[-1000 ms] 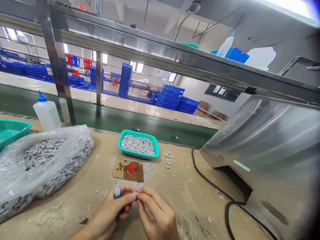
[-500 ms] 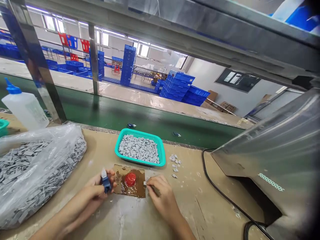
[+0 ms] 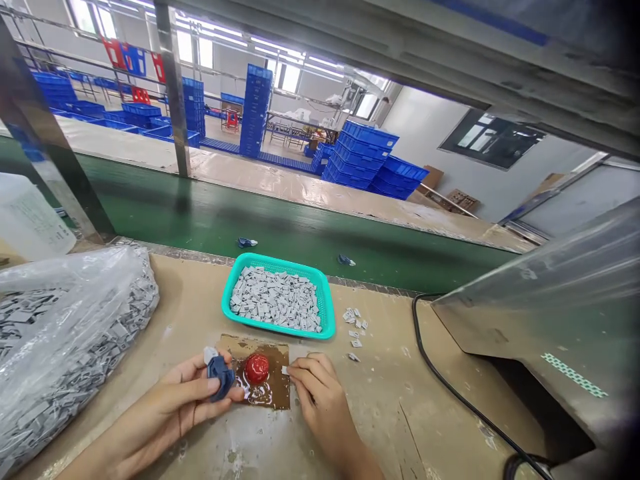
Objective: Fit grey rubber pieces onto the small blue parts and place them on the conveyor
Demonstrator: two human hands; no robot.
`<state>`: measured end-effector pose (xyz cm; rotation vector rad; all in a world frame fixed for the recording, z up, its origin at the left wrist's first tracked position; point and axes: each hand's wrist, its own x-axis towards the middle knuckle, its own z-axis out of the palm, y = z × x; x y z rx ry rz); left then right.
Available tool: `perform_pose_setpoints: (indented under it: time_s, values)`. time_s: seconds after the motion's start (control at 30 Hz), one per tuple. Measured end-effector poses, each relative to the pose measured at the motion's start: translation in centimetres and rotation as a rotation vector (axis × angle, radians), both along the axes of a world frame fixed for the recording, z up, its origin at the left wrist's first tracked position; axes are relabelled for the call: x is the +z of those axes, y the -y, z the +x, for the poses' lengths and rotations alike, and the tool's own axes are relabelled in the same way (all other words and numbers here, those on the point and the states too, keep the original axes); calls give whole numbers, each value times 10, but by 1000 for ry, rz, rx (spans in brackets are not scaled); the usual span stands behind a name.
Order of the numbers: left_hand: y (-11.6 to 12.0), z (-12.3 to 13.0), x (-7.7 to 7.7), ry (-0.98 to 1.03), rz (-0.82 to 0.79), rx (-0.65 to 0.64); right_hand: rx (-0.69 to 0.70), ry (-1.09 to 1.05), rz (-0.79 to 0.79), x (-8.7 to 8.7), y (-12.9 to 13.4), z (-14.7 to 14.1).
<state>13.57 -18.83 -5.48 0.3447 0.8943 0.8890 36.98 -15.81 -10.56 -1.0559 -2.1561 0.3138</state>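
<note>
A dark blue part with a light grey tip (image 3: 219, 377) is held between the thumb and fingers of my left hand (image 3: 183, 400). Pinched in the fingertips of my right hand (image 3: 320, 397) is a small light grey piece (image 3: 285, 370), over the right edge of a wet brown board (image 3: 277, 387). On that board, between my hands, sits a glossy red lump (image 3: 257, 369). Behind it stands a turquoise basket (image 3: 327, 313) full of small grey pieces (image 3: 275, 298). Several loose grey pieces (image 3: 356, 327) lie right of the basket.
A clear plastic bag of grey pieces (image 3: 100, 333) fills the left side, with a translucent bottle (image 3: 35, 217) behind it. Two blue parts (image 3: 346, 260) lie on the green belt (image 3: 295, 233). At right are a black cable (image 3: 440, 373) and a metal panel (image 3: 560, 300).
The view has shifted slightly. My left hand has turned the blue part, and its fingers are spread more beneath it. My right hand still pinches the grey piece beside the board.
</note>
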Motion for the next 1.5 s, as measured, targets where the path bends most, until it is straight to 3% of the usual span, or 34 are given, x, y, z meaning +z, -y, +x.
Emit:
perform_pose_setpoints:
  time_s: [0.17,0.3,0.47,0.57,0.67,0.77,0.87,1.0,1.1,1.2,1.33,1.5]
  values:
    - [-4,1,-4,-202,111,-91,5,-19,9,-3,2,0]
    - [-12,6,0,-159,197,-65,-5,-9,42,1,4,-2]
    - [-24,19,13,-76,237,-148,-45,-80,120,29,9,-5]
    - [-31,25,20,-5,265,-107,-95,-139,167,42,15,-7]
    - [-36,26,24,-36,257,-50,-100,-146,143,40,20,-8]
    - [-38,24,22,-150,233,-72,-148,-154,123,30,22,-9]
    - [-36,22,19,-145,252,-94,-132,-114,102,28,20,-10]
    - [-33,22,17,-184,304,-168,-155,-226,13,50,15,-14]
    - [-33,23,16,-282,504,-227,-154,-418,-145,76,13,-24]
    - [-33,24,14,-359,645,-254,-74,-501,-252,89,12,-35]
    - [-32,26,11,-392,684,-236,-53,-496,-247,83,11,-43]
    - [-30,27,12,-440,694,-185,-16,-393,-133,76,11,-45]
